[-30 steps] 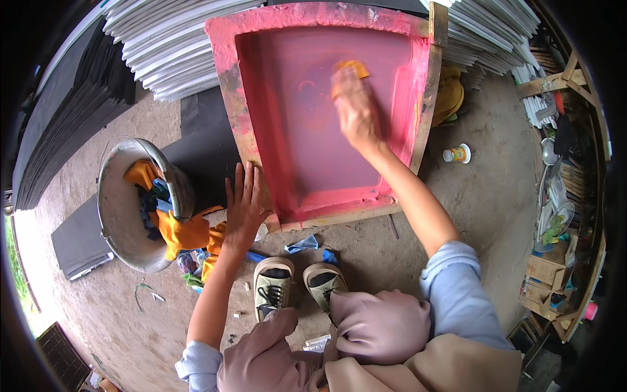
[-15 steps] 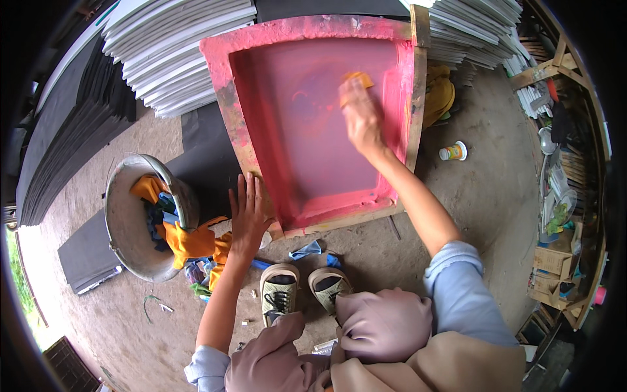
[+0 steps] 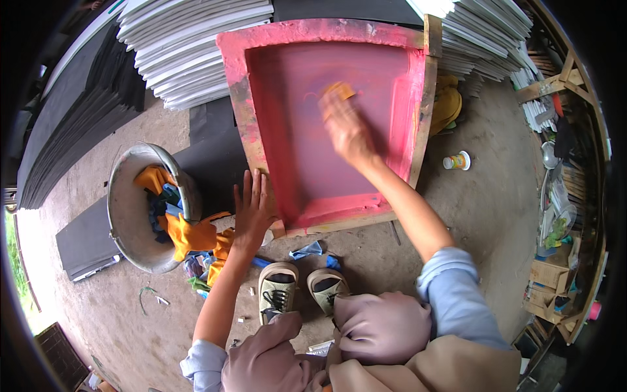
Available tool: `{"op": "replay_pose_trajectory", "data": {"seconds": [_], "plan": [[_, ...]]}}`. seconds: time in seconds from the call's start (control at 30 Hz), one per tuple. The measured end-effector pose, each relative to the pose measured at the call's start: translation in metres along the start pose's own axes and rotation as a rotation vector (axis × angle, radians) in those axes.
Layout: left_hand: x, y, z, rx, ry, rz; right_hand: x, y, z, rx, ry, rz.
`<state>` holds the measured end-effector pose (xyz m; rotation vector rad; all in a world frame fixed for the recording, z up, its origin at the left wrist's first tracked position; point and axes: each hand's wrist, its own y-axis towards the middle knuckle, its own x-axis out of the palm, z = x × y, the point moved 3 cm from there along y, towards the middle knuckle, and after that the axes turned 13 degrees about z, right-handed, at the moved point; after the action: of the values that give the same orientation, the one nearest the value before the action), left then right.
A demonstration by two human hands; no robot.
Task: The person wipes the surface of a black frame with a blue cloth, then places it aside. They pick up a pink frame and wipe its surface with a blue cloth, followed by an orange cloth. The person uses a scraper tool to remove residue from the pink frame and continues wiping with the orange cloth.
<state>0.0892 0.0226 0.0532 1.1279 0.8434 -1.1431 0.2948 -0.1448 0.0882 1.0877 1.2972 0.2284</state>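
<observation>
A wooden screen-printing frame (image 3: 239,111) stands tilted in front of me, its inner edges coated in pink and its mesh (image 3: 313,166) a dull purple-pink. Pressed against the upper middle of the mesh is an orange cloth (image 3: 342,90), held under the fingers of my right hand (image 3: 349,134). The hand is slightly blurred. My left hand (image 3: 256,212) rests with spread fingers on the frame's lower left edge and holds nothing. Faint curved marks show on the mesh around the cloth.
At my left a grey bucket (image 3: 138,251) holds orange and blue rags (image 3: 186,235), some spilling onto the floor. White stacked sheets (image 3: 196,52) and black sheets (image 3: 78,117) stand behind. A small cup (image 3: 456,161) lies right of the frame; a cluttered wooden shelf (image 3: 552,281) lines the far right.
My right hand has moved the orange cloth left and slightly down across the mesh, away from the right edge. The left hand stays on the frame. The whole view has shifted a little.
</observation>
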Motion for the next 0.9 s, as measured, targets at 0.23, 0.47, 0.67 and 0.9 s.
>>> {"op": "replay_pose_trajectory", "data": {"seconds": [0.23, 0.47, 0.67, 0.9], "plan": [[-0.001, -0.002, -0.002, 0.005, 0.094, 0.025, -0.006, 0.01, -0.001, -0.009, 0.002, -0.004], [0.0, 0.002, 0.002, 0.011, 0.079, 0.048, -0.001, 0.021, 0.03, 0.173, -0.132, 0.203], [-0.002, 0.001, 0.0, 0.006, 0.096, 0.024, 0.006, -0.027, -0.03, -0.27, 0.131, -0.247], [0.001, -0.001, -0.002, -0.003, -0.025, 0.016, -0.019, -0.012, 0.0, -0.202, 0.106, -0.273]]}}
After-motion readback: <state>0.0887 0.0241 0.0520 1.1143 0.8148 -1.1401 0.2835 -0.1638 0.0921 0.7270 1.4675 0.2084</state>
